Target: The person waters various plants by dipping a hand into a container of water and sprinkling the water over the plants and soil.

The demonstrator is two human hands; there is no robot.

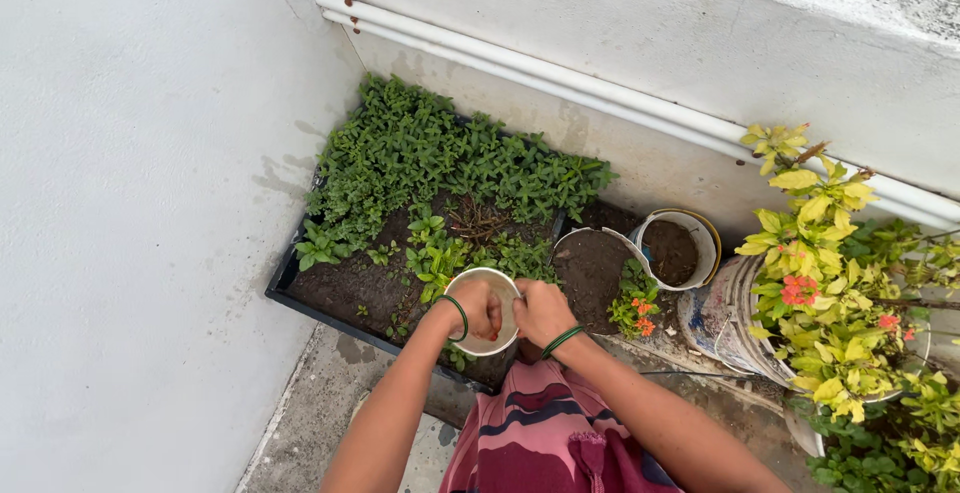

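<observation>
A small round white container point(478, 280) is held over the near edge of a black planter tray point(283, 283). My left hand point(476, 308) grips the container's front rim, fingers curled over it, a green bangle on the wrist. On the container's right side my right hand point(541, 313) clasps it, also with a green bangle. What the container holds is hidden. The tray is filled with dark soil and dense low green plants point(420, 158) at its far end.
A white pot of soil point(590, 263) and a smaller white pot point(680, 248) stand to the right, with small orange flowers point(640, 313). A yellow-green flowering shrub point(830, 283) fills the right side. White walls and white pipes point(520, 63) enclose the corner. The floor is concrete.
</observation>
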